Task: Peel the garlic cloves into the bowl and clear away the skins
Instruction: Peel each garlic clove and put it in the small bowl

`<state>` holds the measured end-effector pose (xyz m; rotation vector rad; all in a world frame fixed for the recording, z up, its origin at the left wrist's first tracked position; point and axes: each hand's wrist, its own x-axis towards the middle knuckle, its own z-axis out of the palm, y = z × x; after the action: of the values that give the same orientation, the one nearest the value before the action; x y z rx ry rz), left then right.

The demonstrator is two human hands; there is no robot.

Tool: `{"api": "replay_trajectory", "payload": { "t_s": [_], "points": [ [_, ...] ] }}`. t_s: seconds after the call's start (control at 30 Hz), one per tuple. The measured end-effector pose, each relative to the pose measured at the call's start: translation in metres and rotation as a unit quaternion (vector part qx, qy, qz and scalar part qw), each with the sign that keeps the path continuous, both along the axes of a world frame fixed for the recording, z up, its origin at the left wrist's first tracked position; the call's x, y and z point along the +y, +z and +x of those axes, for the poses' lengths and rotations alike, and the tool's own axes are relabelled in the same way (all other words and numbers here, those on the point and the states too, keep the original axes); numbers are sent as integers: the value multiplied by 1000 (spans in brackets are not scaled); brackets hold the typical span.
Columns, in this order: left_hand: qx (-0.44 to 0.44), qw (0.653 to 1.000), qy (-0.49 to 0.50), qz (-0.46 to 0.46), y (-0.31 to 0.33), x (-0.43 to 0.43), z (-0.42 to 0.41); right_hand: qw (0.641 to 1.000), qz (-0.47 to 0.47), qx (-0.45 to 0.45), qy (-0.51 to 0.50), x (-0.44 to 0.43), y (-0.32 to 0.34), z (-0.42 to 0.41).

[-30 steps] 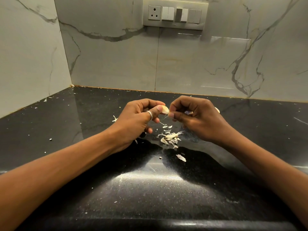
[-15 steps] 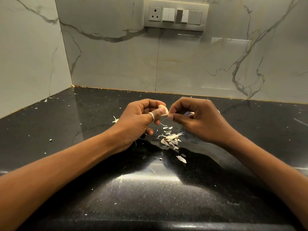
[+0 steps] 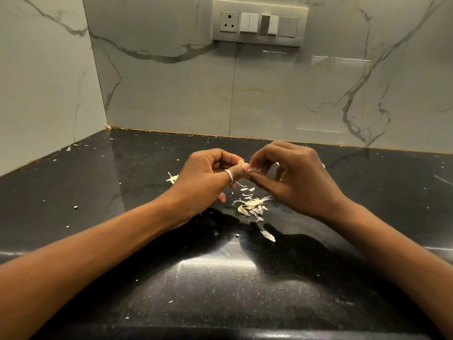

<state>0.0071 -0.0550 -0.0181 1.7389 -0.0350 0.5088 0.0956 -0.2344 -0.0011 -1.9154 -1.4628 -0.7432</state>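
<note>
One black countertop runs under both hands and well past them on either side; no bowl shows anywhere on it. Risk, as I judge it: the peeled clove has to travel out of view to reach the bowl, and could drop on the way.

Switch panel on the wall, far beyond the hands. Not involved.

Left hand: fingers curled, thumb and forefinger pinching the garlic clove. Right hand: fingers curled too, thumb and forefinger pinching the same clove's end, apparently on a bit of skin. Both raised off the counter, knuckles nearly meeting.

Skins: a loose pile lies below and between the hands, nearer the person. One flake sits nearer yet, and a stray shred lies just outside the left hand. Risk: the scraps are thin and light, so a sweep of a wrist could scatter them and make clearing harder.

Clove: between the two hands' fingertips, mostly hidden; how much skin remains I cannot tell. Risk: a small, smooth clove may slip from the pinch.

Ring on the left thumb.
</note>
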Motion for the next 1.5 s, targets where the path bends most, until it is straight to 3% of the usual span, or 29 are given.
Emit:
{"api": "replay_trajectory", "payload": {
  "t_s": [0.5,1.5],
  "points": [
    [-5,999,23,-40,1,4,1,1000,-1,12,-8,-3,0,0],
    [-39,998,-14,42,0,-1,-4,996,-31,55,-67,2,-1,-11]
  ]
}}
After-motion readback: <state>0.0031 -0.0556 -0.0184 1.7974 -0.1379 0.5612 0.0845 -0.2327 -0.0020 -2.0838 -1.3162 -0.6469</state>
